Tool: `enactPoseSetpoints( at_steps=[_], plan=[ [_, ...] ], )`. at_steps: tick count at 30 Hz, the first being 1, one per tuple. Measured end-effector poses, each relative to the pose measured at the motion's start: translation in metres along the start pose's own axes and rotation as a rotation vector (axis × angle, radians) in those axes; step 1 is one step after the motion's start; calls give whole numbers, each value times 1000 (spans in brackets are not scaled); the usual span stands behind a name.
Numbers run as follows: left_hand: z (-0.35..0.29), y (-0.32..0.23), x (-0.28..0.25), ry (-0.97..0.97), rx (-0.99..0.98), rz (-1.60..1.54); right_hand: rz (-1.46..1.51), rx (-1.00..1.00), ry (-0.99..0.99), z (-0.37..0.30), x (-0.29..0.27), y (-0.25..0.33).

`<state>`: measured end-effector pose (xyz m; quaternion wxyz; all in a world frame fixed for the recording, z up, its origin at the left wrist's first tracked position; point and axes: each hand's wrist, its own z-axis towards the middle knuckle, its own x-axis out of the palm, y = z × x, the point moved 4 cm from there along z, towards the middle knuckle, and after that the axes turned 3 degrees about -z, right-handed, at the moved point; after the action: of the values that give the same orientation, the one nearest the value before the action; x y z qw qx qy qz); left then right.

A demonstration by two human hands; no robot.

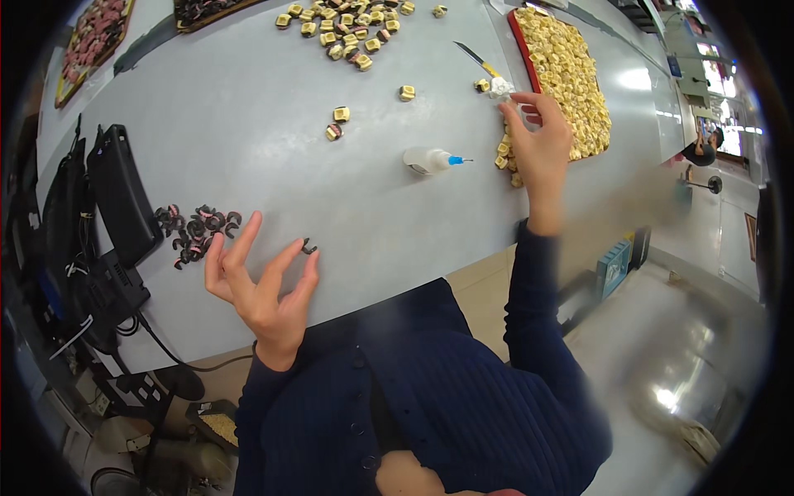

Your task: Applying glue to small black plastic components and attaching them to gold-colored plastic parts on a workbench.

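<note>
My left hand [263, 296] is over the near left of the table, its thumb and forefinger closed about a small dark curved piece [308, 247]; its other fingers are spread. Just left of it lies a loose heap of dark, C-shaped pieces [198, 234], some with pink. Out at the right, my right hand [542, 136] has thumb and forefinger brought near each other beside a crumpled white lump [499, 88]. What they hold, if anything, cannot be made out. Yellow pieces [571, 74] fill a red-edged tray beside this hand, and several lie loose under it.
Between the hands lies a white bottle [426, 160] with a blue needle tip. Yellow pieces with dark sides [351, 29] cluster at the back. A slim, dark-tipped tool [475, 58] lies near the white lump. Black box-like equipment [124, 194] with cables stands at the left edge.
</note>
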<state>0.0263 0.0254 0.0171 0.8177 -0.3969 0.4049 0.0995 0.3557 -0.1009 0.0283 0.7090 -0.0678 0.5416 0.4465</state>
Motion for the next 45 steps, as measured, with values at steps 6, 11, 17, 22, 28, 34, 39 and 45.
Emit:
enactPoseSetpoints(
  at_steps=[6,11,17,22,28,34,39,45],
  plan=[
    [-6,3,-9,-78,-8,36,156,225,96,-1,3,-10],
    [-7,2,-14,-98,11,32,712,359,69,-35,-41,28],
    [-7,5,-12,-86,-3,-45,1133,489,661,-105,-21,85],
    [-3,5,-9,-25,20,-86,1243,464,823,-124,14,117],
    [-8,6,-9,-33,79,-107,1345,603,909,-120,29,141],
    [-12,4,-10,-52,113,-136,1293,601,1009,-119,35,147],
    [-11,5,-12,-24,136,-157,1346,605,1147,-116,39,146],
    [-11,13,-12,-5,148,-253,1389,662,1299,-113,41,153]
  ],
)
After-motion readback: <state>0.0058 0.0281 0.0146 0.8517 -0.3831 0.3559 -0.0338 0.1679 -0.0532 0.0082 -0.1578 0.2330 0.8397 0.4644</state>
